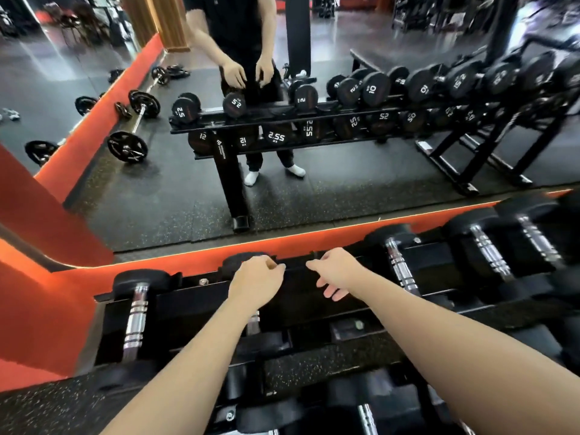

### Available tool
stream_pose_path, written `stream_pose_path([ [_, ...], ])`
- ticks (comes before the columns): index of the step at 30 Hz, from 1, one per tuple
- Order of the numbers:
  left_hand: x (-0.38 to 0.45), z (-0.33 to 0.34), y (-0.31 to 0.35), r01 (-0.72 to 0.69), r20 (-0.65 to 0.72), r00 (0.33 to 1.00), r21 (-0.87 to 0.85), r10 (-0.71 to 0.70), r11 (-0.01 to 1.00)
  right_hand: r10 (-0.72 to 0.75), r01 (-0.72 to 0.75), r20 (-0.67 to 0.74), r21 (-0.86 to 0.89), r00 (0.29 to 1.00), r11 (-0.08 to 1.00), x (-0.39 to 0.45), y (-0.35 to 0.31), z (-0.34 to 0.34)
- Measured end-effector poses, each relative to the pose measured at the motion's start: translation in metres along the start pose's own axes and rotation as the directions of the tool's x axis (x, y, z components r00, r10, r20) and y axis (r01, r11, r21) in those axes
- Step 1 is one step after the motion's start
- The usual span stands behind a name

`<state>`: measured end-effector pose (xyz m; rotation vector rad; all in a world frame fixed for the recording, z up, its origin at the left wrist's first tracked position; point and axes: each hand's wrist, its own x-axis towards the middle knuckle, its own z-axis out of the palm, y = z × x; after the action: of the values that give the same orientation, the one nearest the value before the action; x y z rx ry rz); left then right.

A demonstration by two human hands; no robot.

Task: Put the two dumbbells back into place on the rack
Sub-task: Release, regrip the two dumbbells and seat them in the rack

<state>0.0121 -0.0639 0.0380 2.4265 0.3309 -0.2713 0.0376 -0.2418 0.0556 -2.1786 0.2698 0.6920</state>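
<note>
I stand at a black dumbbell rack (201, 298) that faces a wall mirror. A small black dumbbell with a chrome handle (253, 321) lies in a slot of the top tier, directly under my left hand (255, 279). That hand hovers just above it with fingers loosely curled, and the mirror shows it clear of the dumbbell. My right hand (334, 273) hangs over a bare slot to the right, fingers loose and holding nothing. Another small dumbbell (135, 312) rests at the rack's left end, and one more (400, 268) lies right of my right hand.
Several larger dumbbells (486, 249) fill the rack to the right, and more sit on the lower tier (367, 412). An orange ledge (194, 260) runs behind the rack under the mirror. The mirror shows loaded barbells (138, 120) on the floor behind me.
</note>
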Motion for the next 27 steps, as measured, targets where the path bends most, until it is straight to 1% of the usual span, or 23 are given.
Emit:
stream_pose_path([
  [2,0.002,0.023,0.030,-0.007,0.040,0.999,-0.078,0.010,0.997,0.006,-0.004,-0.054,0.035,0.999,0.999,0.001,0.028,-0.037],
  [4,0.006,0.051,0.061,-0.004,0.086,0.996,-0.197,0.021,0.980,0.026,-0.016,-0.112,0.083,0.993,0.996,0.004,0.060,-0.070],
  [6,0.006,0.087,0.097,0.044,0.135,0.991,-0.331,0.001,0.943,0.018,0.003,-0.212,0.098,0.977,0.995,0.009,0.097,-0.104],
  [7,0.007,0.106,0.115,0.082,0.169,0.985,-0.378,-0.018,0.922,0.001,0.019,-0.272,0.070,0.962,0.997,0.012,0.116,-0.122],
  [8,0.007,0.119,0.125,0.129,0.203,0.978,-0.425,-0.044,0.896,-0.024,0.037,-0.310,0.036,0.950,0.999,0.014,0.130,-0.132],
  [10,0.011,0.167,0.166,0.201,0.244,0.965,-0.472,-0.092,0.858,-0.032,0.036,-0.344,0.006,0.938,0.999,0.022,0.169,-0.178],
  [11,0.012,0.179,0.172,0.235,0.254,0.959,-0.479,-0.123,0.846,-0.025,0.023,-0.374,-0.009,0.927,1.000,0.023,0.179,-0.187],
  [13,0.018,0.210,0.197,0.316,0.264,0.943,-0.511,-0.205,0.799,0.000,-0.020,-0.473,-0.037,0.881,0.999,0.033,0.205,-0.222],
  [15,0.025,0.235,0.215,0.391,0.246,0.920,-0.560,-0.304,0.730,0.021,-0.094,-0.533,-0.110,0.846,0.990,0.047,0.229,-0.251],
  [16,0.029,0.244,0.221,0.419,0.237,0.907,-0.596,-0.349,0.685,0.047,-0.144,-0.537,-0.139,0.842,0.980,0.055,0.239,-0.262],
  [18,0.038,0.262,0.224,0.476,0.255,0.870,-0.657,-0.421,0.585,0.134,-0.237,-0.506,-0.144,0.852,0.961,0.072,0.256,-0.281],
  [20,0.044,0.272,0.221,0.500,0.281,0.850,-0.699,-0.446,0.512,0.183,-0.229,-0.400,-0.071,0.898,0.971,0.089,0.268,-0.290],
  [22,0.045,0.276,0.219,0.507,0.294,0.842,-0.718,-0.452,0.477,0.183,-0.163,-0.266,0.097,0.947,0.982,0.102,0.275,-0.290],
  [24,0.044,0.275,0.219,0.510,0.301,0.840,-0.722,-0.451,0.468,0.186,-0.136,-0.187,0.252,0.965,0.958,0.103,0.276,-0.288],
  [27,0.043,0.272,0.219,0.509,0.300,0.844,-0.710,-0.446,0.486,0.186,-0.131,-0.176,0.285,0.967,0.950,0.103,0.277,-0.289],
])
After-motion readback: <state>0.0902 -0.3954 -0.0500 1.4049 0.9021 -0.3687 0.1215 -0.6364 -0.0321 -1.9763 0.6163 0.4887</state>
